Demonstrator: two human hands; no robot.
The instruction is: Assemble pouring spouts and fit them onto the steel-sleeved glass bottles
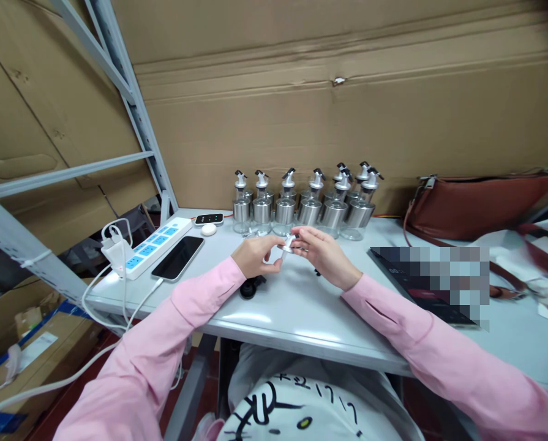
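Note:
My left hand [258, 254] pinches a small silver pour spout [288, 244] between thumb and fingers, above the table. From the other side my right hand [322, 252] has its fingertips closed on the same spout's upper end. Black plastic parts [248, 288] lie on the table beside my left wrist. A tiny black piece [317, 272] shows under my right hand, partly covered. Behind the hands stand several glass oil bottles [285, 212] with steel sleeves and black-levered pour spouts. Small clear parts [255, 233] lie in front of them, partly hidden by my left hand.
On the left are a white power strip [161, 245] with cables, a black phone [178, 258], a small dark device [209, 218] and a white round case [208, 229]. To the right lie a dark tablet [420, 288] and a brown bag [480, 205]. Cardboard [347, 122] backs the table.

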